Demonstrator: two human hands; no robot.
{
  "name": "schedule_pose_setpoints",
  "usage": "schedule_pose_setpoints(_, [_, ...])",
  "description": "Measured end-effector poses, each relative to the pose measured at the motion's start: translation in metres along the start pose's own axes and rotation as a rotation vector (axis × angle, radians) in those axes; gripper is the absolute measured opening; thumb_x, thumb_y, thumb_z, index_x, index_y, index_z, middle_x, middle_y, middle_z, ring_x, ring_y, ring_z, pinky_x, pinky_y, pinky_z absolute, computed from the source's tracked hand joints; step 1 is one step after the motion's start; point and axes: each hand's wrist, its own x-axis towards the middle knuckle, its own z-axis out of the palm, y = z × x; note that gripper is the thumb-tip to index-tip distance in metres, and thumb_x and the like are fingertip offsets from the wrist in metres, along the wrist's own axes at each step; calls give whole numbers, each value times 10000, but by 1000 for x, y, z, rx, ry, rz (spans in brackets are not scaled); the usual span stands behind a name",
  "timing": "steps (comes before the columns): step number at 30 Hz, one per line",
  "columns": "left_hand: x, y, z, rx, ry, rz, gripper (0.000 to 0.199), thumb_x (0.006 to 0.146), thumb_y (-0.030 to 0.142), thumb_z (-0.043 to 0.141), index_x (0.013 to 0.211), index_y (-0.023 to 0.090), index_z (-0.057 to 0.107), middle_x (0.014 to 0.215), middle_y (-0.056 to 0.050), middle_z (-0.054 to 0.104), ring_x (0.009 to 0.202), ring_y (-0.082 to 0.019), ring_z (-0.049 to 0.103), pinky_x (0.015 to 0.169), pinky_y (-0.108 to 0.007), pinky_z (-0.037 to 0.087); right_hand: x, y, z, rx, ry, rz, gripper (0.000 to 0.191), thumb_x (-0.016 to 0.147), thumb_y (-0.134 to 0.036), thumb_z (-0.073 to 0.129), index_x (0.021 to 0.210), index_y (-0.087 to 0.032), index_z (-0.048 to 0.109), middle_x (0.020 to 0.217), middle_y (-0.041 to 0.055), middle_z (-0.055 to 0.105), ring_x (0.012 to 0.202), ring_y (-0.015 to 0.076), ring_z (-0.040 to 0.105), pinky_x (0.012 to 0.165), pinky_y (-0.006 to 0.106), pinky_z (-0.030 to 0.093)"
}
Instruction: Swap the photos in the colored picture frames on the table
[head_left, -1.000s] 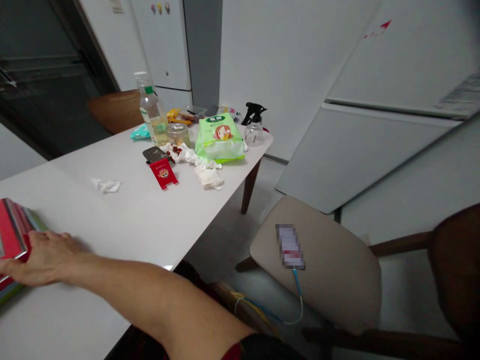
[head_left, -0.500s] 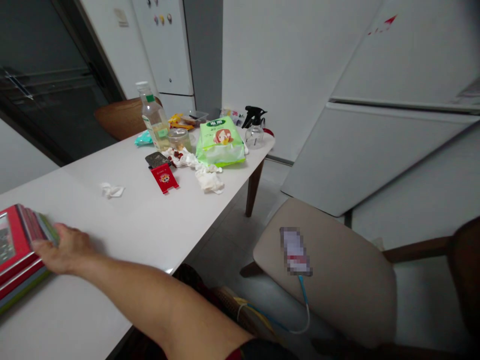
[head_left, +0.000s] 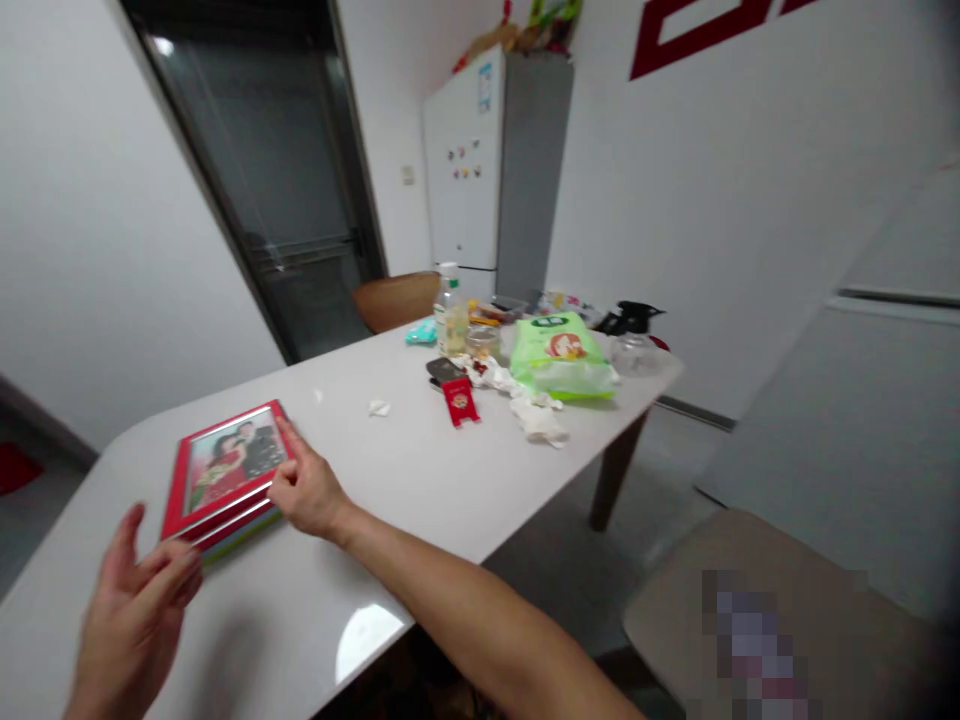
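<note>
A red photo frame [head_left: 176, 490] with a picture of two people lies on top of a stack with a green layer, on the left part of the white table [head_left: 360, 480]. My right hand [head_left: 311, 490] is at the right side of the frame, its index finger stretched along the edge and its other fingers curled. Near the front left corner of the frame is my left hand [head_left: 139, 610], raised over the table with thumb and fingers apart and nothing in it.
A bottle [head_left: 451, 318], a green tissue pack [head_left: 562, 355], a red card stand [head_left: 459, 400], crumpled tissues [head_left: 540, 415] and a spray bottle [head_left: 634, 345] stand or lie farther back. A chair [head_left: 750, 560] is at the lower right, another chair [head_left: 397, 300] behind the table.
The view has swung left and up. My left hand has come into view, and the whole framed picture now shows. My right hand is still at the stack's right side.
</note>
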Motion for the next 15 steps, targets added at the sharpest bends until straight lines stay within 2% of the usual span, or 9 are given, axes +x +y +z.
schedule_pose_setpoints(2, [7,30,17,-169,-62,123,792,592,159,680,1238,363,270,491,112,479,442,-58,392,439,-145,346,4,-29,10,88,-131,-116,763,639,-99,443,1324,-216,128,475,-113,330,444,58,324,521,171,361])
schedule_pose_setpoints(4, [11,54,32,-234,-137,193,874,560,127,668,1271,341,207,505,109,479,450,-63,403,446,-152,345,8,-54,17,201,-200,-170,740,666,-112,409,1327,-225,97,488,-109,333,441,51,318,510,166,350])
schedule_pose_setpoints(7, [10,69,42,-262,-169,236,884,586,100,628,1295,314,146,510,112,455,445,-53,401,461,-153,338,9,-75,20,334,-233,-159,748,664,-127,405,1328,-242,80,497,-106,346,443,50,324,491,167,345])
schedule_pose_setpoints(10, [5,60,38,-301,-168,193,858,616,122,616,1296,318,132,531,111,451,483,-59,435,516,-174,365,3,-75,20,382,-235,-98,756,643,-133,433,1323,-238,120,486,-111,338,429,44,309,456,158,321])
schedule_pose_setpoints(15, [7,25,26,-286,-102,108,838,609,177,671,1280,297,183,533,109,470,467,-55,433,472,-160,323,-4,-46,27,473,-202,107,738,624,-169,469,1300,-203,177,453,-121,371,370,43,310,378,158,278])
